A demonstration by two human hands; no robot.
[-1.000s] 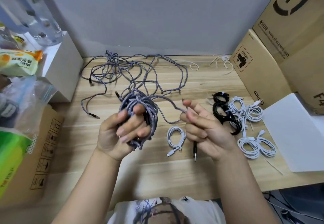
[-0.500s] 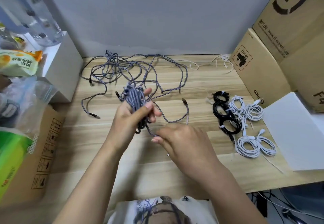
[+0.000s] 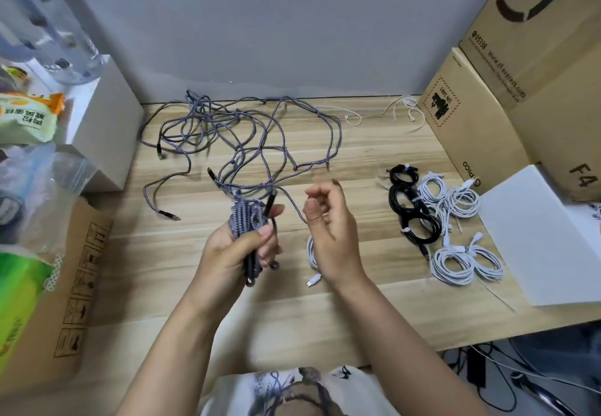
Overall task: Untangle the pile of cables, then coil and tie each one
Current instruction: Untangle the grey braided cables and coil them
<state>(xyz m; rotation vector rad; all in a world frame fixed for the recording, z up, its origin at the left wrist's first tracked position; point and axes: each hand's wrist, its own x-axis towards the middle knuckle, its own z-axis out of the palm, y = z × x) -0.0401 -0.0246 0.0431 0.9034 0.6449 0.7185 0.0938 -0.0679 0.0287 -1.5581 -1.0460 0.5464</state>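
My left hand [image 3: 234, 253] grips a flattened coil of grey-purple braided cable [image 3: 247, 220] above the wooden table [image 3: 357, 155]. A black plug [image 3: 269, 204] sticks up by my thumb. The coil's loose tail [image 3: 292, 202] runs to my right hand [image 3: 328, 230], whose curled fingers pinch it just right of the coil. A tangled pile of the same braided cable [image 3: 244, 129] lies spread at the back. A coiled white cable [image 3: 311, 253] lies partly hidden under my right hand. Tied black coils [image 3: 411, 210] and tied white coils [image 3: 455, 259] lie on the right.
Cardboard boxes [image 3: 471, 116] and a white box [image 3: 536, 236] line the right side. A white box [image 3: 107, 122], snack bags [image 3: 26, 116] and a cardboard carton [image 3: 74, 285] crowd the left. Loose white ties [image 3: 403, 106] lie at the back right.
My left hand has squeezed the round coil into a flat bundle. My right hand dipped below the coil, then rose to its right with the tail.
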